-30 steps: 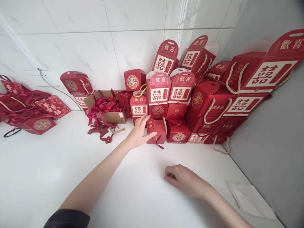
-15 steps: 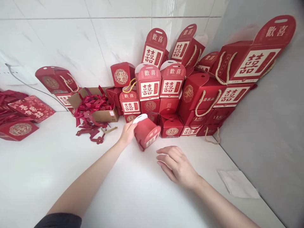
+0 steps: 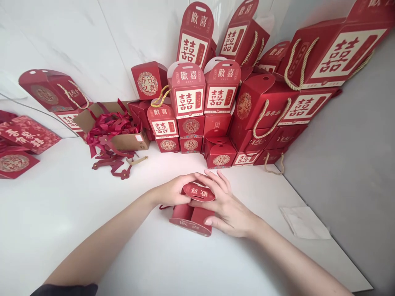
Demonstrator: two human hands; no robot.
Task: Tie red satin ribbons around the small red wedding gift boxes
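Observation:
A small red gift box (image 3: 202, 214) stands on the white table between my hands. Its top flaps are raised, one at the far side with gold characters and one at the near side. My left hand (image 3: 171, 191) grips the box from the left, thumb and fingers at the far flap. From the right, my right hand (image 3: 230, 205) holds it, its thumb by the near flap and its fingers reaching over and behind the far one. Part of the box is hidden beneath my fingers. A dark red cord shows at its left side.
Stacked red gift boxes (image 3: 187, 94) line the tiled wall, some with rope handles. Left of them, a cardboard box (image 3: 126, 141) overflows with red ribbons (image 3: 111, 123). More red boxes (image 3: 15, 162) lie far left. A folded white cloth or tissue (image 3: 305, 222) rests near the grey right wall.
The gift box has moved toward me from in front of the stack, and its flaps now stand apart. My right hand has come onto it. The camera view has shifted.

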